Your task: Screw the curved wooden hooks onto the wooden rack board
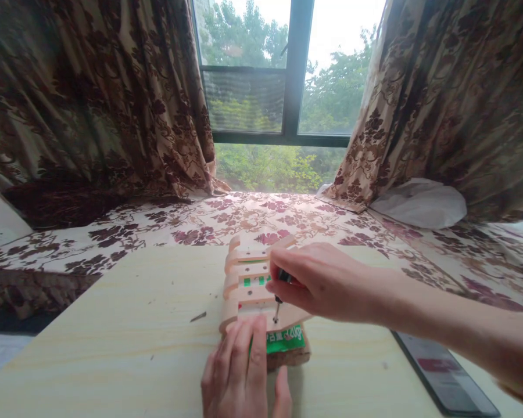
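Observation:
A pale slatted wooden piece (256,310) with curved side rails and several dark screw heads lies on top of a green and brown packet (287,343). My right hand (314,278) is closed around the dark handle of a screwdriver (278,305). The screwdriver's tip meets a screw in the nearest slat, towards its right end. Stretched fingers of my left hand (239,371) rest on the front edge of the wooden piece, the thumb apart beside the packet. My right hand hides part of the right-hand rail.
Beneath all this is a light wood-grain table (135,325). A small dark sliver (198,317) lies left of the wooden piece. A phone (444,371) lies at the right under my forearm. Beyond are a flowered cover (261,209), a white plastic bag (421,203), curtains and a window.

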A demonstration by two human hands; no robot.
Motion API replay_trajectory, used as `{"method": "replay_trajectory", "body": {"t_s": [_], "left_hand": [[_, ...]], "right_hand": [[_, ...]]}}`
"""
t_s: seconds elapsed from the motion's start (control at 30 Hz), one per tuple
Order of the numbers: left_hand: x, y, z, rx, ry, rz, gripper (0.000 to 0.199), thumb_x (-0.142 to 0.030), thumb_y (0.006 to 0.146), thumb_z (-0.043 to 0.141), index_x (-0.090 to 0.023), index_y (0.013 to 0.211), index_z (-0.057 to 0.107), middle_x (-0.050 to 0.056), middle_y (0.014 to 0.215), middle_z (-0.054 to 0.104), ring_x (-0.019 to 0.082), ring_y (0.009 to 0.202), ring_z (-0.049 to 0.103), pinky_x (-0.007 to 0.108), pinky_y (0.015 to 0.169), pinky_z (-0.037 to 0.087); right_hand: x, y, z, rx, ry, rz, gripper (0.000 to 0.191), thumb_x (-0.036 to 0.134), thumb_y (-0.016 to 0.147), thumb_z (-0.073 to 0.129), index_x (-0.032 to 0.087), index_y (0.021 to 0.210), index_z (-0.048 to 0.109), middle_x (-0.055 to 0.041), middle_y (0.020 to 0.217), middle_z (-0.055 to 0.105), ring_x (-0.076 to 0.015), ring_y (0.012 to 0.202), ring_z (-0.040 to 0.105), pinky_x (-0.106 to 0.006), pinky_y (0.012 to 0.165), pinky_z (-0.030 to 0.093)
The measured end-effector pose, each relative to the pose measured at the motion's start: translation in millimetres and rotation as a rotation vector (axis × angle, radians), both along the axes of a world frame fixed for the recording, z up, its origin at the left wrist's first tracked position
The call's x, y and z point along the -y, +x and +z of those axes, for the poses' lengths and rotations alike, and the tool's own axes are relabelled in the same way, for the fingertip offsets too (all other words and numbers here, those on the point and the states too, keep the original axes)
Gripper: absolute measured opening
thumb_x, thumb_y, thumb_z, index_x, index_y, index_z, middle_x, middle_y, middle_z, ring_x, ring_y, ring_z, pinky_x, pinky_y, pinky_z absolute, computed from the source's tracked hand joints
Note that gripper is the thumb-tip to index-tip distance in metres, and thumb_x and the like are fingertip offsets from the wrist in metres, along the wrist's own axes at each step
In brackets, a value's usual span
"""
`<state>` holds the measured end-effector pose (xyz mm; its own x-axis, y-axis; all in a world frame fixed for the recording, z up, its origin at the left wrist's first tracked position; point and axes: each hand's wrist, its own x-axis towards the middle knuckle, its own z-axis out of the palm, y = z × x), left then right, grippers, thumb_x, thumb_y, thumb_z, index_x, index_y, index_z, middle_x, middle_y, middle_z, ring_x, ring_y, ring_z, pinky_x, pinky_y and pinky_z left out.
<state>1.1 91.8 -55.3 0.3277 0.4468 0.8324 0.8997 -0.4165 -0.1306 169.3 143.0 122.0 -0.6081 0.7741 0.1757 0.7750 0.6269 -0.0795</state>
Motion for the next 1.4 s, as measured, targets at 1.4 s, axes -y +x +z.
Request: {"method": "replay_trajectory", "body": {"t_s": [1.4], "left_hand": [[6, -3, 13.5, 0.099, 0.0, -0.102, 0.017, -0.023, 0.079, 0.062, -0.029, 0.094, 0.063, 0.0, 0.11, 0.065, 0.017, 0.104, 0.058, 0.031, 0.086, 0.039]], "right_hand": [[18, -2, -23.0, -0.104, 0.183, -0.044, 0.016, 0.026, 0.09, 0.038, 0.018, 0.085, 0.05, -0.003, 0.068, 0.062, -0.0107, 0.053, 0.044, -0.026, 0.051, 0.02]]}}
